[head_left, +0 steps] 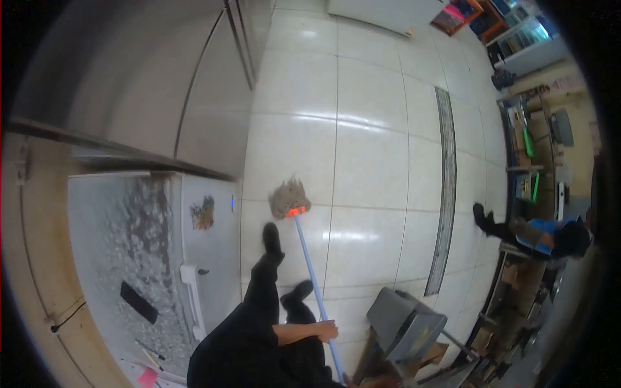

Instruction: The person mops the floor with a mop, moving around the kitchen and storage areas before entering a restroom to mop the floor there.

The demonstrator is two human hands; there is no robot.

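A mop (306, 252) with a light blue pole, an orange socket and a grey-brown string head slants across the view. Its head rests on the tiled floor just ahead of my feet. My left hand (326, 330) is closed around the lower-middle part of the pole. At the bottom edge, a small part of my right hand (350, 381) shows at the pole's upper end, its fingers closed on it; the rest is cut off. My dark shoes (272, 240) stand close behind the mop head.
A worn white chest freezer (213, 258) stands on the left, below steel cabinets (213, 103). A grey bin (407, 323) is at lower right. A long drain grate (445, 187) runs along the floor. Another person (537, 236) in blue and black stands by the right-hand shelves (527, 149).
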